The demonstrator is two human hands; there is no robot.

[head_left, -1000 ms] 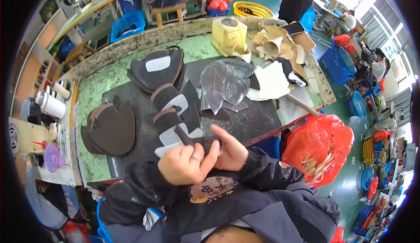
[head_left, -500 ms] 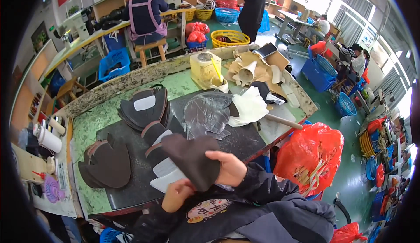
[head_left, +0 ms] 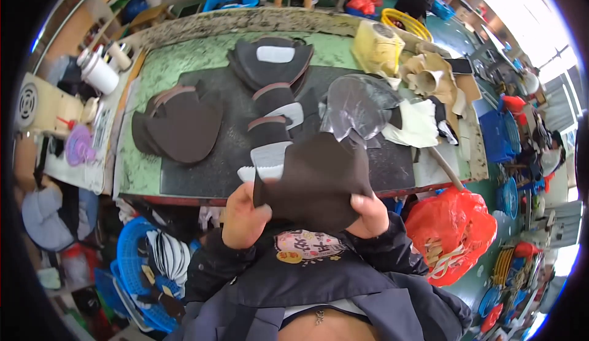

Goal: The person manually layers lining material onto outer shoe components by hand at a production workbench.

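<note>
A dark brown shoe-upper piece [head_left: 322,178], leather-like, is spread between my two hands in front of my chest, over the near edge of the table. My left hand [head_left: 243,217] grips its left edge, and my right hand [head_left: 370,216] holds the lower right edge with the thumb on top. The fingers beneath the piece are hidden. Just beyond it lie overlapping dark pieces with pale backing [head_left: 270,154]. A stack of similar brown pieces [head_left: 187,126] rests to the left, and another dark stack with a white patch [head_left: 270,65] sits farther back.
At the right of the table [head_left: 138,184] are a transparent plastic sheet [head_left: 359,104], white cloth [head_left: 414,123], a yellowish container [head_left: 377,46], brown paper [head_left: 423,74] and a wooden handle [head_left: 446,168]. A red bag [head_left: 451,233] hangs nearby at right; a blue basket [head_left: 130,258] stands lower left.
The brown piece has gone from folded and tilted to spread out flatter. My right hand has moved right and my hands are wider apart. The view has turned downward and left.
</note>
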